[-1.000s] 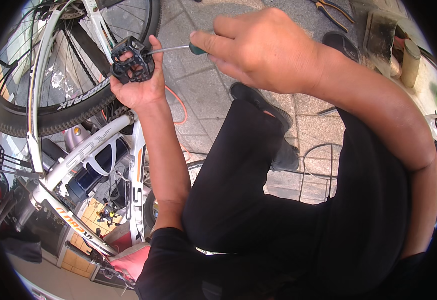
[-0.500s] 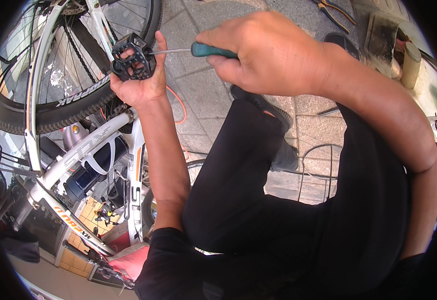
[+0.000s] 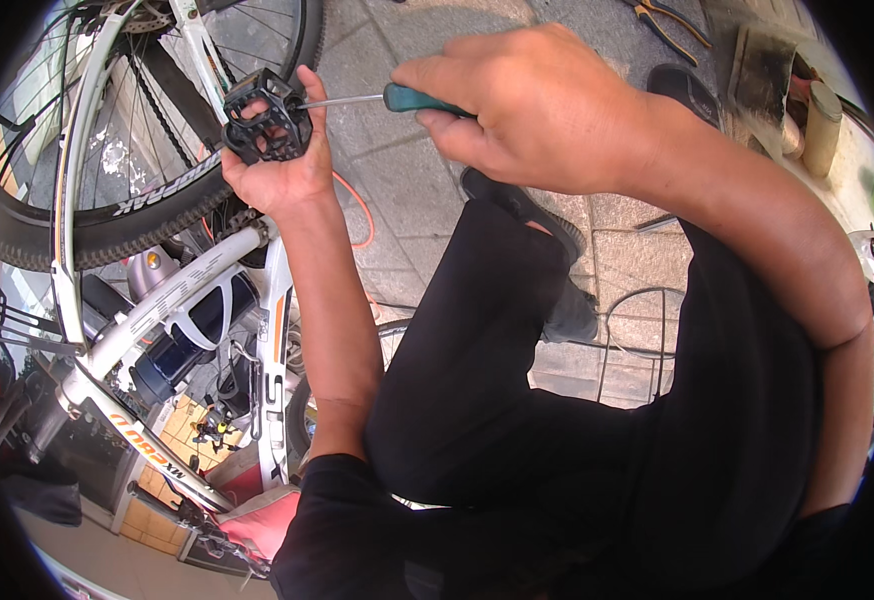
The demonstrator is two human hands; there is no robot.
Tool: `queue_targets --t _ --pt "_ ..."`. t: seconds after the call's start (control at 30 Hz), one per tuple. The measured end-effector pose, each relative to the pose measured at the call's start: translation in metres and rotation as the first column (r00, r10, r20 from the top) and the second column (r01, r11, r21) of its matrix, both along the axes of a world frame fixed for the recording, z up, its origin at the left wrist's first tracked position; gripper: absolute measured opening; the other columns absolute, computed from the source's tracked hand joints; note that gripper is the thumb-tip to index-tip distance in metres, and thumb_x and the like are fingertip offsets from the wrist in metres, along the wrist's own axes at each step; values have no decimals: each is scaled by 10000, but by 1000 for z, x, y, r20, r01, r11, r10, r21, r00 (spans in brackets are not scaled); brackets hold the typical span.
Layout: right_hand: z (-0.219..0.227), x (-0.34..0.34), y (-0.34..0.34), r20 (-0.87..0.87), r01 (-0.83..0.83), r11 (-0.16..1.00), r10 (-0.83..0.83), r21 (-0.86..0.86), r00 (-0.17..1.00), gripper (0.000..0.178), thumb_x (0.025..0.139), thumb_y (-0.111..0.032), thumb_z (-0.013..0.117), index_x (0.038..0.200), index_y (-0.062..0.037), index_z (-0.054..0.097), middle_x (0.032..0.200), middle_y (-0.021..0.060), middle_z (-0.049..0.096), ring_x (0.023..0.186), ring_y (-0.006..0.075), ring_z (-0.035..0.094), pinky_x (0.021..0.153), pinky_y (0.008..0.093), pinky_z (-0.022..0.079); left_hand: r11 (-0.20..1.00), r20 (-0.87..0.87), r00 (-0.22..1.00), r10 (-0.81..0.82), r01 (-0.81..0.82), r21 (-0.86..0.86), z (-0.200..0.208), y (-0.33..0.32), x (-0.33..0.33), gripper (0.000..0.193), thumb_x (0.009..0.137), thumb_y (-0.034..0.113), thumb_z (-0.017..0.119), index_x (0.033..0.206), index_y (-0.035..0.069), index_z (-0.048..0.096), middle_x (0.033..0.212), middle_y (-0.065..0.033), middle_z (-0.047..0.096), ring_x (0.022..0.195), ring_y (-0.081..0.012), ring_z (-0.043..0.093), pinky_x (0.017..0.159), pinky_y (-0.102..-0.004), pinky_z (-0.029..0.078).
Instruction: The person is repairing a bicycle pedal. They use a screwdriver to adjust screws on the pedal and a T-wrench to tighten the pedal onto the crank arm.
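A black bicycle pedal rests in my left hand, whose fingers curl round it from below and behind. My right hand is closed on the green handle of a screwdriver. Its thin metal shaft runs left, nearly level, and the tip meets the right end of the pedal. Whether the tip sits inside the pedal's end hole is hidden. Just left of the pedal stands the black rear tire of a white bicycle.
The white bicycle frame fills the left side, with a dark blue bottle in its cage. Pliers with orange and black handles lie on the paving at the top right. A tan cylinder stands at far right.
Both hands keep nearly the same place. My right hand and the screwdriver have shifted very slightly, with the tip still at the pedal's end.
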State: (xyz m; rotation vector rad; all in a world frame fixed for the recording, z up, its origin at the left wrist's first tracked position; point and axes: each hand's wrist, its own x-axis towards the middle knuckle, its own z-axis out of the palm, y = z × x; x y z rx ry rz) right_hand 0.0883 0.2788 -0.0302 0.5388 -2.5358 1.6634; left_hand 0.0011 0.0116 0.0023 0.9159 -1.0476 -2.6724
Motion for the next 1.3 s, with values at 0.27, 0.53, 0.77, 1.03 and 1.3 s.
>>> queue_targets --t 0.27,0.53,0.77,1.03,1.3 --pt "-2 2 0 -164 4 986 24 169 986 269 881 -226 708 1080 -47 686 850 114 703 751 306 739 648 424 593 999 41 999 16 -15 -41 1 4 -3 382 943 379 417 971 75 647 873 -89 662 949 -293 673 1006 -760 464" --pt "-1 -1 1 -190 -20 990 46 140 981 228 859 -180 682 1030 -29 694 801 128 709 708 315 734 630 428 588 999 23 999 -24 24 -25 1 3 -2 326 934 323 435 982 72 638 901 -85 660 886 -281 652 1000 -812 409" --pt "7 -11 6 239 -94 989 120 -117 964 211 846 -198 661 956 -23 706 760 195 700 732 397 707 686 502 571 1000 18 1000 -22 22 18 1 5 -1 312 934 305 435 992 74 636 876 -77 644 827 -270 629 1012 -815 388" --pt "7 -7 5 268 -53 984 97 -168 958 353 872 -183 703 1163 16 719 1011 204 747 891 399 712 805 414 576 999 64 998 -5 8 -50 2 5 -3 323 927 328 433 930 81 641 860 -65 652 896 -265 650 992 -791 432" --pt "6 2 2 -88 3 994 6 107 996 362 864 -177 733 1211 -78 703 856 91 683 763 316 698 647 445 553 999 44 999 -21 23 -40 1 1 -3 348 929 344 425 920 83 655 880 -77 674 960 -275 671 992 -768 453"
